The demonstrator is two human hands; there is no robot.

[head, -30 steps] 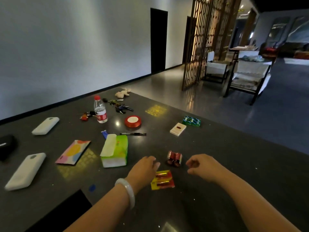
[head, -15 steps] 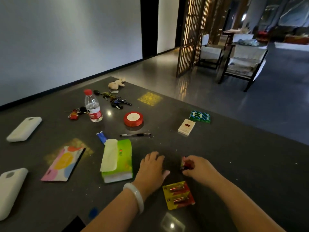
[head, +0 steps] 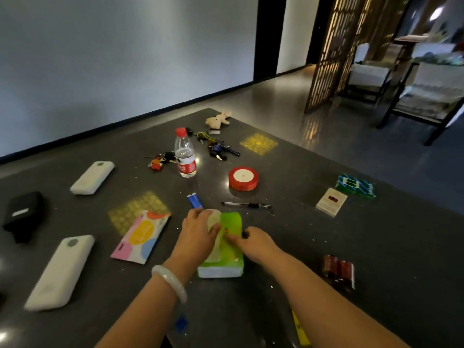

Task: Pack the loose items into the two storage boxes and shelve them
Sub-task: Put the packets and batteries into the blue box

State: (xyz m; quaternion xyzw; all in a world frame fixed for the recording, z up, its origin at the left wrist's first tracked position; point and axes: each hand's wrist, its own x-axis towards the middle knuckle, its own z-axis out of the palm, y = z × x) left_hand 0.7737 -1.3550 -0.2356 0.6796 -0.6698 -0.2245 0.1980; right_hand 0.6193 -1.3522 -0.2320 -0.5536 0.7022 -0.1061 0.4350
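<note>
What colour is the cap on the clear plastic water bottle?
Red. The cap of the clear plastic water bottle shows best in the head view.

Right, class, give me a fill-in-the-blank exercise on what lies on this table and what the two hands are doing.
1. Both hands, the left hand and the right hand, rest on the ____ tissue pack.
2. The water bottle stands upright and has a ____ cap.
3. The pen lies between the tissue pack and the red ____ roll.
4. The bracelet sits on the ____ wrist.

Missing words: green; red; ribbon; left
</note>
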